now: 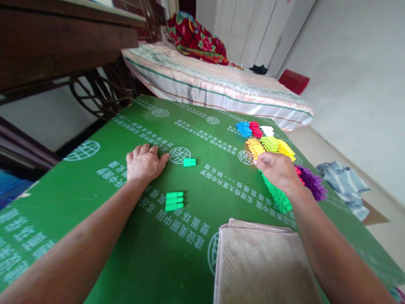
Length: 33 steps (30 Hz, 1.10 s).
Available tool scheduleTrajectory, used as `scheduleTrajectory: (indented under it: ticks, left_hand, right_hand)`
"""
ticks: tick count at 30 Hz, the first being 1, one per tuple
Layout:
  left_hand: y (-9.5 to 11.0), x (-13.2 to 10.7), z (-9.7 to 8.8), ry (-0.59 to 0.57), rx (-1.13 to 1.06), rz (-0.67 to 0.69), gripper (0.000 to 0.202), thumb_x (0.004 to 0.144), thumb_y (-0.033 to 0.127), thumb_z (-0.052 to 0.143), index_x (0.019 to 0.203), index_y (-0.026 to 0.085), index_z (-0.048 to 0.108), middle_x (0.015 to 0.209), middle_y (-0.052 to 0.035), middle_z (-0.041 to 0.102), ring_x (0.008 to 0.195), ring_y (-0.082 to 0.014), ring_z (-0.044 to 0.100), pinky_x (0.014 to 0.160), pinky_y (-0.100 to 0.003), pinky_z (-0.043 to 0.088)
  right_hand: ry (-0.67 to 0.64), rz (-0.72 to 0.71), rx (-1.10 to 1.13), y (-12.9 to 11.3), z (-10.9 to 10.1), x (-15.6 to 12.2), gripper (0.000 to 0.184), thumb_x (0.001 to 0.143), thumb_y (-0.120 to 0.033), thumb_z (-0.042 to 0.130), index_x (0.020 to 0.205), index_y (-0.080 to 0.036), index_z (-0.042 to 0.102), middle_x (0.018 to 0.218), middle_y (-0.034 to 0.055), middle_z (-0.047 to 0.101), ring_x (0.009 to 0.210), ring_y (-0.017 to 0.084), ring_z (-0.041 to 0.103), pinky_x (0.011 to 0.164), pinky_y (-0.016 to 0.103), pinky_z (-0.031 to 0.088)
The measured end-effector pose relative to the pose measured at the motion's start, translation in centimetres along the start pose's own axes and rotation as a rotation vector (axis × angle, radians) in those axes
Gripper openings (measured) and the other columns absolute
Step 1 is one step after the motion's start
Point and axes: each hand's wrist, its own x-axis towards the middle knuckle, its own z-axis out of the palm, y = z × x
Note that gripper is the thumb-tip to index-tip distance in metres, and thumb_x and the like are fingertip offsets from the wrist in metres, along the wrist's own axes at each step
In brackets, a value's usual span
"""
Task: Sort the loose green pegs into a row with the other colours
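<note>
My left hand (144, 162) lies flat on the green board (126, 253), fingers stretched out, holding nothing. Just to its right lies a small group of two green pegs (189, 162). Nearer to me sits a group of three green pegs (174, 201). My right hand (278, 169) rests palm down on the long row of green pegs (278, 196), fingers curled over the pegs; whether it grips one is hidden. Beside it are rows of orange (255, 147), lime (270, 144), yellow (286, 150), blue (244, 128), red (255, 129), white (267, 130) and purple pegs (313, 182).
A folded beige towel (262, 266) lies on the board's near edge. A bed with a striped mattress (215, 84) stands behind the board. Dark wooden furniture (63, 46) is at the left. Cloth (344, 185) and a red bin (293, 81) are on the floor at right.
</note>
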Motion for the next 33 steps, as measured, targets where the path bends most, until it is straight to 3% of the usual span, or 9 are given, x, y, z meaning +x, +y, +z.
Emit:
scheduleTrajectory:
  ticks: [5, 10, 17, 24, 27, 30, 33]
  left_hand:
    - [-0.1, -0.1, 0.2, -0.002, -0.010, -0.021, 0.060, 0.087, 0.054, 0.028, 0.124, 0.014, 0.053, 0.140, -0.0180, 0.044, 0.131, -0.0365, 0.036, 0.108, -0.054, 0.034]
    - [-0.2, -0.3, 0.1, -0.008, -0.024, -0.026, 0.062, 0.087, 0.054, 0.026, 0.127, 0.014, 0.052, 0.142, -0.0183, 0.043, 0.133, -0.0360, 0.034, 0.109, -0.053, 0.032]
    - [-0.5, -0.2, -0.1, 0.006, 0.002, 0.004, 0.064, 0.087, 0.055, 0.022, 0.126, 0.014, 0.053, 0.139, -0.0187, 0.046, 0.130, -0.0374, 0.037, 0.106, -0.055, 0.035]
    - [-0.5, 0.2, -0.5, -0.029, -0.006, 0.000, 0.068, 0.086, 0.057, 0.019, 0.126, 0.012, 0.050, 0.142, -0.0199, 0.041, 0.133, -0.0383, 0.034, 0.108, -0.055, 0.033]
    - [-0.4, 0.2, -0.8, -0.032, -0.002, -0.004, 0.069, 0.086, 0.057, 0.017, 0.126, 0.012, 0.050, 0.142, -0.0202, 0.042, 0.132, -0.0385, 0.034, 0.108, -0.055, 0.033]
    - [-0.3, 0.1, -0.9, -0.041, 0.000, -0.006, 0.072, 0.085, 0.058, 0.014, 0.126, 0.012, 0.050, 0.142, -0.0209, 0.041, 0.132, -0.0386, 0.034, 0.108, -0.055, 0.033]
    - [-0.2, 0.2, -1.0, -0.048, -0.003, -0.010, 0.073, 0.084, 0.059, 0.014, 0.127, 0.012, 0.049, 0.143, -0.0206, 0.040, 0.133, -0.0387, 0.033, 0.109, -0.055, 0.032]
  right_hand:
    - [-0.206, -0.116, 0.017, -6.9, 1.9, -1.7, 0.022, 0.085, -0.034, 0.061, 0.101, -0.022, 0.071, 0.094, 0.0059, 0.075, 0.084, 0.019, 0.069, 0.077, 0.031, 0.052]
    - [-0.384, -0.231, -0.051, -12.8, 4.4, -1.2, 0.024, 0.089, -0.034, 0.058, 0.106, -0.021, 0.068, 0.106, 0.0086, 0.072, 0.094, 0.022, 0.067, 0.082, 0.036, 0.051]
    - [-0.335, -0.234, -0.107, -17.7, 8.4, 1.1, 0.040, 0.092, -0.045, 0.049, 0.109, -0.013, 0.065, 0.110, 0.0137, 0.071, 0.096, 0.024, 0.064, 0.078, 0.035, 0.050]
    - [-0.260, -0.224, -0.163, -18.8, 9.4, 1.6, 0.031, 0.086, -0.027, 0.049, 0.107, -0.011, 0.065, 0.111, 0.0101, 0.072, 0.099, 0.021, 0.062, 0.081, 0.031, 0.047]
    - [-0.271, -0.239, -0.169, -18.4, 8.8, 1.1, 0.028, 0.084, -0.029, 0.051, 0.104, -0.016, 0.066, 0.109, 0.0067, 0.073, 0.095, 0.019, 0.062, 0.078, 0.030, 0.047]
    - [-0.285, -0.271, -0.156, -16.9, 7.4, 0.1, 0.024, 0.085, -0.034, 0.051, 0.098, -0.021, 0.066, 0.104, 0.0026, 0.073, 0.090, 0.017, 0.063, 0.076, 0.027, 0.049]
    - [-0.232, -0.260, -0.095, -13.7, 5.3, -1.4, 0.025, 0.085, -0.036, 0.050, 0.100, -0.022, 0.066, 0.102, 0.0048, 0.073, 0.092, 0.020, 0.064, 0.078, 0.030, 0.049]
